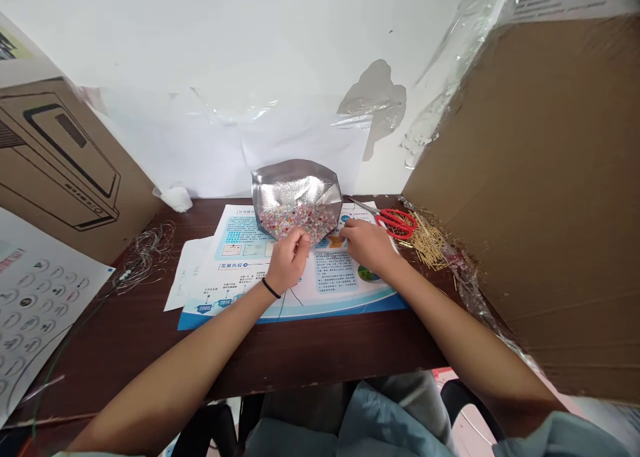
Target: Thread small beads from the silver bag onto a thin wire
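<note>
My left hand (290, 260) is closed in a pinch at the front edge of a silver foil bag (297, 180). Thin dark thread (297, 298) trails out below that hand and seems to run from its fingers. Many small mixed-colour beads (300, 222) lie in the open bag. To the right of the bag, my right hand (370, 246) has its fingers curled and pressed together; whatever they pinch is too small to make out. Both hands rest over a printed blue and white sheet (240, 266).
Red-handled scissors (397, 224) lie beyond my right hand, beside a heap of thin gold-coloured sticks (430, 242). Tangled clear line (150, 250) is at the left. Cardboard (540, 197) flanks the right side, a printed box (70, 164) the left. A white wall (210, 37) stands behind.
</note>
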### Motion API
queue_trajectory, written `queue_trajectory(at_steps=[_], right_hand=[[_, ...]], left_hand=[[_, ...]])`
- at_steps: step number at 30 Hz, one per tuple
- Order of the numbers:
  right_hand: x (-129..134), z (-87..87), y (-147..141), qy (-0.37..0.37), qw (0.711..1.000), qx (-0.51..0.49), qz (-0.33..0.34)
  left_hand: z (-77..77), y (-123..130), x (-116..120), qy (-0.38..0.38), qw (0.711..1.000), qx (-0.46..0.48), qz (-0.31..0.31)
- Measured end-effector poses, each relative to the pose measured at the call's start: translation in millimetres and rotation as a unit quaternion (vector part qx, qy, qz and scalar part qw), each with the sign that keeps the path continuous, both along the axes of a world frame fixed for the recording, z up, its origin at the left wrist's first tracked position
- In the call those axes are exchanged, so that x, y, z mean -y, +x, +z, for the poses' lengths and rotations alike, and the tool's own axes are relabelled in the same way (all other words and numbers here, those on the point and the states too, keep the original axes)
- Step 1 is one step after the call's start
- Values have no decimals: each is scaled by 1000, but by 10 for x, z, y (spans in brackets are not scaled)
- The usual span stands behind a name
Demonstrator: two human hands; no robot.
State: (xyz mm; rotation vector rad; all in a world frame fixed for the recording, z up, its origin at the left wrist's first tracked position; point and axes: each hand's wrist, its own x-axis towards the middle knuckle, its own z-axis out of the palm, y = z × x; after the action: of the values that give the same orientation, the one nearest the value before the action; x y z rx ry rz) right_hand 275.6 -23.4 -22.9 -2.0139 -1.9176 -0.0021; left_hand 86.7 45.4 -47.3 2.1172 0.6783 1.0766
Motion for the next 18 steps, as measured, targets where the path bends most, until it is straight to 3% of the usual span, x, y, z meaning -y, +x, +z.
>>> queue_trajectory(at_steps=[4, 6, 12, 15, 18], right_hand=[[-8, 15, -101, 13, 970, -220, 102], [-10, -15, -146, 6, 953, -277, 124], [5, -140, -211, 52, 950, -286, 119], [-14, -200, -201, 85, 949, -287, 97], [-51, -266, -166, 138, 940, -307, 52]], left_hand=[[29, 14, 11, 13, 997, -77, -14], [21, 25, 7, 1, 996, -89, -10], [9, 6, 16, -1, 992, -129, -17], [165, -27, -76, 34, 988, -153, -4], [414, -19, -310, 51, 973, -218, 50]])
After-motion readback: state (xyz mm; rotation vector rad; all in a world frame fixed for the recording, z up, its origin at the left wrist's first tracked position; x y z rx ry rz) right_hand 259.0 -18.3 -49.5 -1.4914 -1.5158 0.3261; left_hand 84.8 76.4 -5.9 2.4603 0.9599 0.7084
